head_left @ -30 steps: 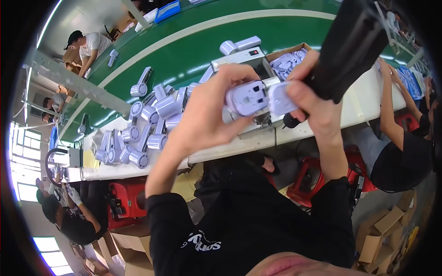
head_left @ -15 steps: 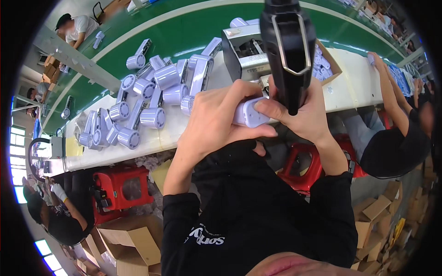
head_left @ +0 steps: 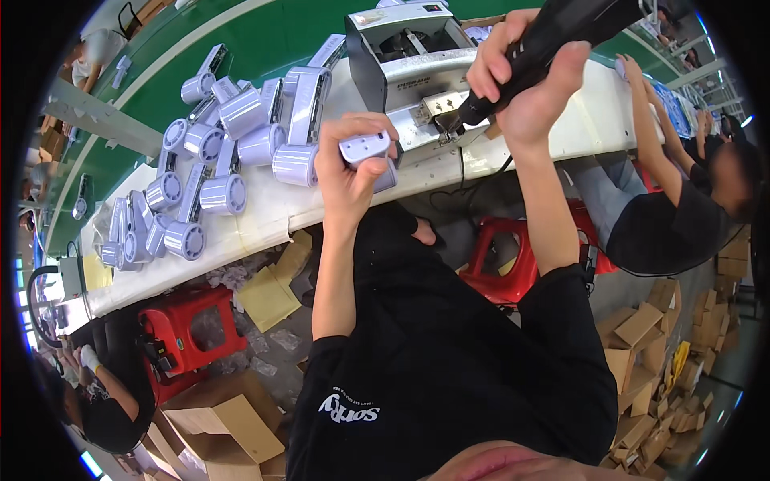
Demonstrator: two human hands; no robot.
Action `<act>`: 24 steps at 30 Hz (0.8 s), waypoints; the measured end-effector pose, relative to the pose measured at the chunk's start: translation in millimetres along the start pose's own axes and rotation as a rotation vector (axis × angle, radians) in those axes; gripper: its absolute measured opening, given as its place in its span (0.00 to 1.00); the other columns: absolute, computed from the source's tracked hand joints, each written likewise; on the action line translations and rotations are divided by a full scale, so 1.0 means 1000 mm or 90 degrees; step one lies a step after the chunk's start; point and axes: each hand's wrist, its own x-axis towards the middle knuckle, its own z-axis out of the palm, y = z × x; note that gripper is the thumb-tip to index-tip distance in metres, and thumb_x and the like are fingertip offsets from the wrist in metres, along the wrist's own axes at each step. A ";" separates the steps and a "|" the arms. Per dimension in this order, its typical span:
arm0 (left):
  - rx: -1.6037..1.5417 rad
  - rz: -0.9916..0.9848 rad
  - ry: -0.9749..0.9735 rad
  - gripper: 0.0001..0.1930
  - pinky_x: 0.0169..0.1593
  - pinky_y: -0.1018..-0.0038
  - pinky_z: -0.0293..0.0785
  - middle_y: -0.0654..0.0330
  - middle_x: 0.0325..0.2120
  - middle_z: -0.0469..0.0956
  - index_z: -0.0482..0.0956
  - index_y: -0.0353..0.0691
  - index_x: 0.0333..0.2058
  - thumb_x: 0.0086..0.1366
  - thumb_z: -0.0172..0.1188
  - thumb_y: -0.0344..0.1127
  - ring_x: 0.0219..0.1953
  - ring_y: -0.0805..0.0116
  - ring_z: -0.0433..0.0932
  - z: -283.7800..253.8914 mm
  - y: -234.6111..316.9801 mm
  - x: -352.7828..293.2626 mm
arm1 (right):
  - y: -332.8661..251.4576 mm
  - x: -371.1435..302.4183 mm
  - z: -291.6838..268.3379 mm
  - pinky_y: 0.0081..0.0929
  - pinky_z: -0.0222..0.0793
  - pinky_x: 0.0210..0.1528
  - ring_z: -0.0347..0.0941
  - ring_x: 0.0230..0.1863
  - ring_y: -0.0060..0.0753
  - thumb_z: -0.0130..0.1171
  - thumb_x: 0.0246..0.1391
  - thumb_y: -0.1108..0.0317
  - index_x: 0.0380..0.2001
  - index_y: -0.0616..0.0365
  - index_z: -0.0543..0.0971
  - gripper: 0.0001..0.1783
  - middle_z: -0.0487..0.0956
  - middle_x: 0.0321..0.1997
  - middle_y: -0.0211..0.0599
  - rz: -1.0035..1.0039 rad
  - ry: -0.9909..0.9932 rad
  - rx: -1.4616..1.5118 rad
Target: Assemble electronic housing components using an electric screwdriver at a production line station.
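In my left hand (head_left: 346, 168), closed round it, is a lavender handheld fan (head_left: 365, 147). The handle's end with small screw holes faces up, and my fingers hide part of the rest. My right hand (head_left: 521, 92) grips a black electric screwdriver (head_left: 565, 40), its thumb lifted from the body. The tool slants down to the left, with its tip at the front outlet of a grey screw feeder (head_left: 431, 76). Left of my left hand, several lavender handheld fans (head_left: 261, 144) lie piled on the white table (head_left: 265, 212).
A green conveyor belt (head_left: 265, 32) runs behind the table. Red stools (head_left: 196, 333) stand below its front edge. Open cardboard boxes (head_left: 220, 425) are on the floor at left, more at right. A co-worker in black (head_left: 670, 220) sits to the right, with arms on the table.
My right hand has moved up and right, away from the fan, bringing the screwdriver's tip to the screw feeder. My left hand has shifted left with the fan; the view has shifted too.
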 end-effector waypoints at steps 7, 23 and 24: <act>0.094 -0.050 0.021 0.26 0.30 0.75 0.69 0.50 0.29 0.72 0.62 0.37 0.40 0.60 0.55 0.56 0.24 0.67 0.72 0.003 0.000 0.001 | -0.010 -0.005 0.040 0.20 0.53 0.14 0.54 0.09 0.20 0.35 0.49 0.24 0.29 0.56 0.63 0.40 0.60 0.13 0.28 0.287 0.282 -0.631; 0.011 -0.050 0.019 0.19 0.37 0.79 0.69 0.55 0.32 0.75 0.66 0.36 0.40 0.58 0.63 0.41 0.32 0.73 0.73 -0.004 -0.009 0.000 | 0.003 0.074 0.103 0.18 0.52 0.10 0.53 0.08 0.20 0.38 0.44 0.21 0.28 0.53 0.63 0.41 0.61 0.12 0.27 0.205 0.195 -0.184; 0.016 -0.046 0.022 0.19 0.37 0.79 0.69 0.55 0.32 0.75 0.66 0.36 0.40 0.58 0.63 0.41 0.32 0.73 0.73 -0.005 -0.009 -0.002 | 0.011 0.080 0.110 0.19 0.52 0.09 0.52 0.07 0.21 0.38 0.45 0.22 0.27 0.54 0.63 0.40 0.61 0.11 0.30 0.171 0.242 -0.123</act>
